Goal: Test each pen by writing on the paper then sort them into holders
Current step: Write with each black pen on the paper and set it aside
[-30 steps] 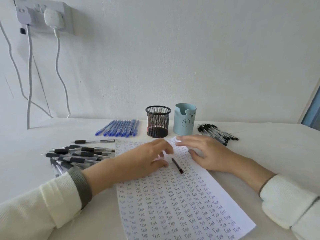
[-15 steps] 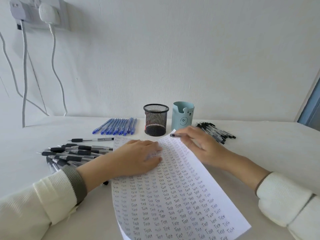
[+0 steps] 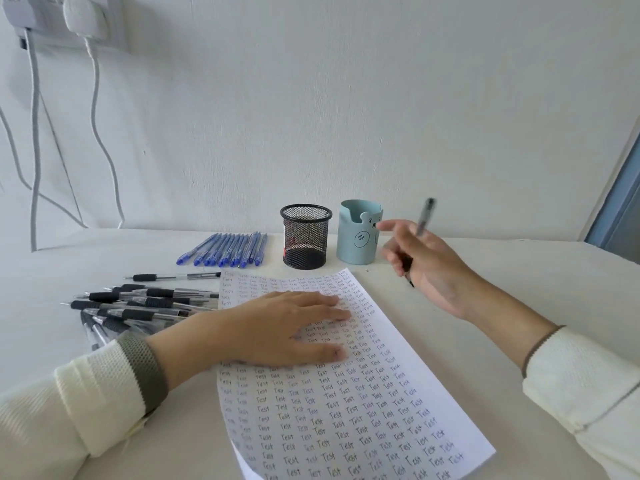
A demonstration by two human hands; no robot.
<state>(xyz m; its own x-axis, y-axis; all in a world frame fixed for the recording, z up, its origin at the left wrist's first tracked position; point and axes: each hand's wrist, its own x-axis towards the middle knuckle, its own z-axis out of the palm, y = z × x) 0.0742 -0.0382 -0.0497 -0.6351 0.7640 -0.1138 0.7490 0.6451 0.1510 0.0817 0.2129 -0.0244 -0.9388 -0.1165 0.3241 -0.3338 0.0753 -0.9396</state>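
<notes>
White-sleeved, presses the left hand (image 3: 277,327) flat, fingers straight, on the paper (image 3: 346,410); grips a pen (image 3: 424,220) in the curled right hand (image 3: 429,268), tip down, just right of the blue holder (image 3: 356,244), near the mesh holder (image 3: 305,237).

Left grip (image 3: 277,327) flat; right grip (image 3: 429,268) raised, holding pen (image 3: 425,216).
</notes>
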